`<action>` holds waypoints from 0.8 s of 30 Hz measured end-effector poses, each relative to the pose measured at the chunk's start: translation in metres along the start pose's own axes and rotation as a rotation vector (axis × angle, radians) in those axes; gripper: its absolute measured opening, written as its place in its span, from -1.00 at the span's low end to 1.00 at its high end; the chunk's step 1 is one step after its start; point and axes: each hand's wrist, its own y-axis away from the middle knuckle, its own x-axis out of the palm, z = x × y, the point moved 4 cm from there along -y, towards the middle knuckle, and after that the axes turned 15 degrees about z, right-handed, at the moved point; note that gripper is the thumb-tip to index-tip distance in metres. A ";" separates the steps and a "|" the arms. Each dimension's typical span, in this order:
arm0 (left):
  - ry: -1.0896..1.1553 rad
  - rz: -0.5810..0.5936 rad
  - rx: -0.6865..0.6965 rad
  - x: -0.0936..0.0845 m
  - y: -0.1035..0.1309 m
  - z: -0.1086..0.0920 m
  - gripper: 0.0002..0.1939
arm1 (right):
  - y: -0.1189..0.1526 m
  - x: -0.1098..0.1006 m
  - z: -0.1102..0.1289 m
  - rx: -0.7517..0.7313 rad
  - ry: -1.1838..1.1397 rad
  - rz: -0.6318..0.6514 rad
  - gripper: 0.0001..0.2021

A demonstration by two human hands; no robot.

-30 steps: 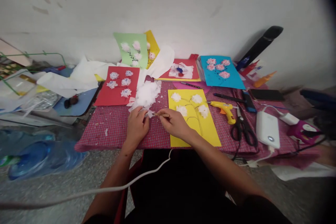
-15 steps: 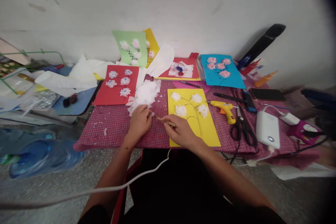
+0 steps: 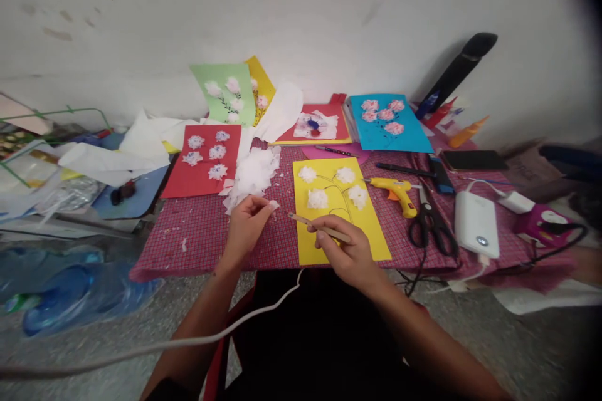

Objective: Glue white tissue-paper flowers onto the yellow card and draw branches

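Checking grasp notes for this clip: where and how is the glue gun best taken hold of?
Probably by the handle, from the near side, with the right hand once the stick is put down. The glue gun lies flat, its handle slanting toward that side and its nozzle pointing left; the scissors crowd the handle on the right.

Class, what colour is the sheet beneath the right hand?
The sheet is yellow, clearest in the head view.
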 end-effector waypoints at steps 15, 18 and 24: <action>0.274 0.117 -0.081 0.045 0.008 -0.010 -0.73 | 0.011 -0.009 -0.014 0.007 -0.024 -0.089 -0.85; 0.229 0.121 -0.067 0.047 0.008 -0.009 -0.73 | 0.014 -0.010 -0.015 0.011 -0.036 -0.103 -0.84; 0.068 0.137 -0.036 0.047 0.012 -0.010 -0.69 | 0.018 -0.009 -0.019 0.013 -0.102 -0.137 -0.85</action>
